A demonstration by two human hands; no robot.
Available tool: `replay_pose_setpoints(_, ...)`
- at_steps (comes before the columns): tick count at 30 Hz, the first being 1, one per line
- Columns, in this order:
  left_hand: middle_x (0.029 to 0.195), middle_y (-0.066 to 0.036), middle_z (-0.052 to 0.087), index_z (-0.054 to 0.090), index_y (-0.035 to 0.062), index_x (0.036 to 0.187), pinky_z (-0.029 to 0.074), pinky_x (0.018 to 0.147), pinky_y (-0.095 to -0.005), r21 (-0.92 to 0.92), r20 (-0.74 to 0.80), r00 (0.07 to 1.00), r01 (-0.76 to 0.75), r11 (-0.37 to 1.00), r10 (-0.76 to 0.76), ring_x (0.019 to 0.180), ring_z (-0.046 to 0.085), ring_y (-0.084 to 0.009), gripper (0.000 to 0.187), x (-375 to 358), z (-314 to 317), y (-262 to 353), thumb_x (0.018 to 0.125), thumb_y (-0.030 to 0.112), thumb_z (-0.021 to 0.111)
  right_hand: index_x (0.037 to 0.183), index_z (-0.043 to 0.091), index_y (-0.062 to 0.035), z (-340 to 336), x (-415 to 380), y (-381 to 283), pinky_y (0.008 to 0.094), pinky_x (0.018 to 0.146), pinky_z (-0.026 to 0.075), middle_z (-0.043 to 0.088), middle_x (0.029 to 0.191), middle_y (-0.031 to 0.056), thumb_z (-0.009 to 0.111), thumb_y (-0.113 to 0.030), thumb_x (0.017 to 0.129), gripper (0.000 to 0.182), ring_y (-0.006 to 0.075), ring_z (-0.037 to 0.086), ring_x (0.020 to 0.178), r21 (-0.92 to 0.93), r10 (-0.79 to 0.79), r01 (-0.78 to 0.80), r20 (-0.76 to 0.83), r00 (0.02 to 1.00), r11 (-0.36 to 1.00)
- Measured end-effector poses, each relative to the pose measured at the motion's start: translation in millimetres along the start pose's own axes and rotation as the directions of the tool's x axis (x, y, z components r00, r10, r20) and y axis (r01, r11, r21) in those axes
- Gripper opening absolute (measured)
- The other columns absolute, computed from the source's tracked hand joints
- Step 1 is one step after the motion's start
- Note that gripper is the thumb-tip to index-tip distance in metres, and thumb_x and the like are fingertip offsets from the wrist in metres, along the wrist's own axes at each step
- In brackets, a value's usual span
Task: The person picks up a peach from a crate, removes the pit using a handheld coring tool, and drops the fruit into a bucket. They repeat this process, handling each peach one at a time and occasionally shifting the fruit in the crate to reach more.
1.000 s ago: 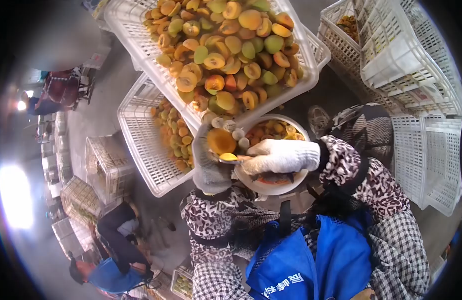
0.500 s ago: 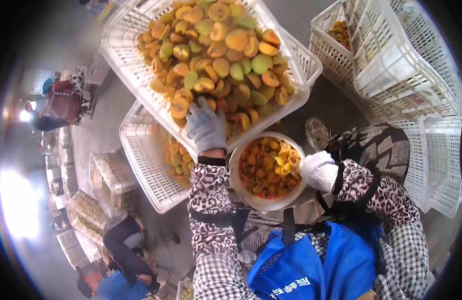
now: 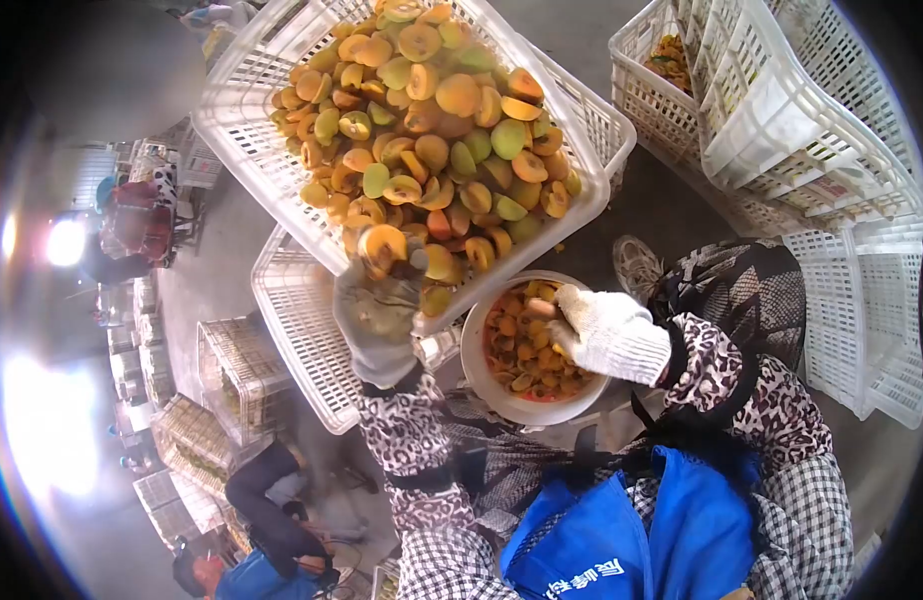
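Observation:
My left hand (image 3: 380, 315), in a grey glove, is turned palm up at the near corner of a white plastic crate (image 3: 272, 165). Its fingers close round an orange apricot half (image 3: 386, 247) with the cut face showing. Halved apricots (image 3: 432, 150), orange and green, heap up in that crate. My right hand (image 3: 614, 335), in a white knit glove, is closed over the right side of a round white bucket (image 3: 476, 358). At its fingertips something small and brownish shows, and I cannot tell what. Small orange and yellow fruit pieces (image 3: 522, 365) fill the bucket.
Under the heaped crate stands another white crate (image 3: 297, 335). Stacked white crates (image 3: 782, 130) rise on the right, beside my shoe (image 3: 637, 268). At lower left a person in blue (image 3: 252, 575) sits near more crates (image 3: 244, 370).
My left hand has drawn back from the heap toward me and turned over, now with an apricot half. My right hand has moved left, over the bucket.

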State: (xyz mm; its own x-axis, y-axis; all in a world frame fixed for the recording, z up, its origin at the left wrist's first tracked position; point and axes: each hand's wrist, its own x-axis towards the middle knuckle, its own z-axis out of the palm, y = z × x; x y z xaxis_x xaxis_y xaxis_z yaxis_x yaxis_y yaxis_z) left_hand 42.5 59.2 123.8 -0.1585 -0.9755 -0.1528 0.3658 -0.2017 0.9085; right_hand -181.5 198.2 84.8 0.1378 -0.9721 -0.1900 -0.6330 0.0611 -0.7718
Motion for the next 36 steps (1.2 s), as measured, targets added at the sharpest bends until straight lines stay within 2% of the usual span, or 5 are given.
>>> replay_pose_setpoints(20, 0.107, -0.014, 0.062, 0.049, 0.0000, 0.121, 0.053, 0.087, -0.0335, -0.096, 0.137, 0.990, 0.026, 0.995, -0.013, 0.096, 0.063, -0.0227, 0.031, -58, 13, -14, 0.091, 0.000, 0.058, 0.090, 0.053, -0.0046, 14, 27, -64, 0.0422, 0.052, 0.049, 0.060, 0.068, 0.0166, 0.062, -0.032, 0.091, 0.029, 0.0366, 0.062, 0.060, -0.098, -0.280, 0.266, -0.176, 0.944, 0.959)
replay_pose_setpoints(26, 0.099, -0.012, 0.060, 0.052, -0.0014, 0.115, 0.052, 0.082, -0.0299, 0.760, 0.335, 0.862, -0.486, 0.432, 0.381, 0.089, 0.062, -0.0202, 0.021, -62, 26, -14, 0.098, 0.010, 0.047, 0.090, 0.057, -0.0009, 37, 27, -61, 0.0421, 0.049, 0.048, 0.056, 0.059, 0.0125, 0.056, -0.024, 0.094, 0.024, 0.0320, 0.061, 0.053, -0.072, -0.288, 0.280, -0.154, 0.945, 0.957)
replay_pose_setpoints(31, 0.091, -0.012, 0.061, 0.054, -0.0004, 0.105, 0.053, 0.077, -0.0310, 0.332, -0.109, 0.991, 0.116, 0.936, -0.084, 0.080, 0.063, -0.0205, 0.032, -59, 33, -19, 0.102, 0.028, 0.039, 0.106, 0.060, 0.0004, 39, 29, -44, 0.0357, 0.047, 0.048, 0.053, 0.060, 0.0093, 0.054, -0.028, 0.097, 0.031, 0.0258, 0.057, 0.048, -0.330, -0.710, 0.630, -0.271, 0.650, 0.703)
replay_pose_setpoints(34, 0.085, -0.012, 0.062, 0.055, -0.0002, 0.104, 0.053, 0.073, -0.0307, 0.115, -0.142, 0.978, 0.169, 0.979, -0.152, 0.077, 0.063, -0.0198, 0.039, -54, 42, -21, 0.102, 0.034, 0.037, 0.098, 0.063, -0.0040, -20, 23, -87, 0.0227, 0.045, 0.043, 0.056, 0.066, -0.0001, 0.056, -0.034, 0.098, 0.031, 0.0071, 0.054, 0.052, 0.680, 0.104, -0.679, 0.681, 0.725, 0.276)
replay_pose_setpoints(36, 0.084, -0.013, 0.062, 0.055, -0.0003, 0.104, 0.053, 0.072, -0.0306, 0.090, -0.099, 0.981, 0.175, 0.980, -0.166, 0.076, 0.063, -0.0199, 0.039, -45, 36, -29, 0.102, 0.034, 0.038, 0.097, 0.063, -0.0047, -5, 24, -68, 0.0211, 0.044, 0.043, 0.058, 0.068, 0.0000, 0.056, -0.035, 0.097, 0.032, 0.0065, 0.055, 0.052, 0.738, 0.047, -0.622, 0.634, 0.772, 0.262)
